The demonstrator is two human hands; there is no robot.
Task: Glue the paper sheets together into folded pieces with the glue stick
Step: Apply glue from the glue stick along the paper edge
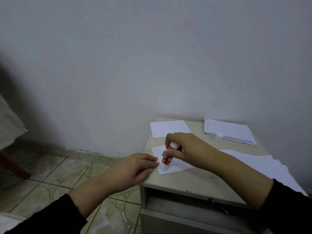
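A red and white glue stick [167, 159] is tilted with its tip down on a small white paper sheet [179, 167] on the cabinet top. My right hand [187, 147] grips the stick's upper end from above. Fingers of my left hand [135, 168] lie flat on the sheet's left edge and hold it down. The stick's white cap [219, 136] stands apart near the back of the top.
A single white sheet [168, 128] lies at the back left of the small beige cabinet [190, 184]. A stack of sheets [229, 131] is at the back right, and more sheets [263, 166] lie along the right side. Tiled floor [59, 174] is to the left.
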